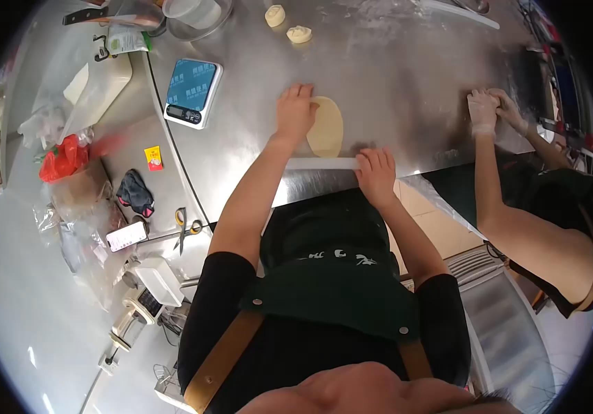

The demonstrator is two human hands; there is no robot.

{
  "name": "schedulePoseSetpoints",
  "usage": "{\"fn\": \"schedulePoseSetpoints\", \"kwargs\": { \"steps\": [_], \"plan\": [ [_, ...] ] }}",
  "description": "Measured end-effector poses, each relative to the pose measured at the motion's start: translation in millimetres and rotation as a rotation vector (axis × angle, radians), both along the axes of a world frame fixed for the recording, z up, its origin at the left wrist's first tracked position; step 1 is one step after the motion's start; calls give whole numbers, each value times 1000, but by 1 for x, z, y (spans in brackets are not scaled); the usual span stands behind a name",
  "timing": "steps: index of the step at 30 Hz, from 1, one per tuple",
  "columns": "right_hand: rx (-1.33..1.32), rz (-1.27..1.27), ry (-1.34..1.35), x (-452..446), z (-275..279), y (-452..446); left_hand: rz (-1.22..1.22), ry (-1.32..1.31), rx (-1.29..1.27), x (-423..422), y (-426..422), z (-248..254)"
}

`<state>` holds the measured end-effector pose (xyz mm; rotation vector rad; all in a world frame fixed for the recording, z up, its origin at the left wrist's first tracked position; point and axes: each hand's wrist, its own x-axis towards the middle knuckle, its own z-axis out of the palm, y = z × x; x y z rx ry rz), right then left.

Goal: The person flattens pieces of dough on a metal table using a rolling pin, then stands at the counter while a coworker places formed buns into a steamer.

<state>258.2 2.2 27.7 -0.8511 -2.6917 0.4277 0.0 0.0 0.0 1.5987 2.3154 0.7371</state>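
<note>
An oval sheet of dough (327, 127) lies flat on the steel worktop. At its upper left edge is my left hand (296, 114), thumb on the dough and fingers curled close beside it; the fingertips are partly hidden. A white rolling pin (321, 163) lies crosswise just below the dough, near the worktop's front edge. My right hand (377, 172) grips the pin's right end, its fingers bent over it. Two small dough pieces (275, 15) (299, 34) sit farther back on the steel.
Left of my arm stands a digital scale (191, 92). Scissors (185, 229), a phone (127, 237), a yellow packet (153, 158) and a red bag (66, 159) lie farther left. At right, a co-worker's gloved hands (484, 110) work over the same steel worktop (407, 83).
</note>
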Motion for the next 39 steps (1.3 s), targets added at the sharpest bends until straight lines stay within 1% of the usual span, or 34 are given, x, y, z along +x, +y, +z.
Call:
{"fn": "schedulePoseSetpoints", "kwargs": {
  "steps": [2,5,8,11,14,17,18,20,23,24,27,30,33,36,39],
  "plan": [
    [-30,-12,27,4,9,-13,-86,16,-53,-3,6,5],
    [-114,3,24,23,18,-25,-65,-46,-49,11,1,21],
    [-139,14,38,34,29,-32,-133,-206,-125,17,-15,60],
    [-138,23,71,41,36,-32,-127,-465,-62,10,-24,100],
    [-118,19,86,42,36,-28,-92,-377,122,2,-21,144],
    [-99,29,91,36,34,-19,-192,-168,187,11,-28,163],
    [-96,31,92,33,35,-17,-211,-94,181,17,-36,155],
    [-101,42,80,30,36,-14,-253,47,166,33,-60,117],
    [-117,66,59,27,33,-10,-356,41,-235,46,-103,75],
    [-124,77,50,27,31,-8,-300,-19,-222,46,-109,73],
    [-113,103,-21,17,21,4,-89,37,-31,28,-116,69],
    [-34,109,34,-4,6,26,16,149,47,13,-118,54],
    [-73,95,16,-27,-1,46,58,234,-58,16,-117,31],
    [12,87,67,-29,-11,49,93,211,-191,28,-119,15],
    [111,-67,-9,-38,-5,44,138,214,-214,30,-113,12]
  ]
}}
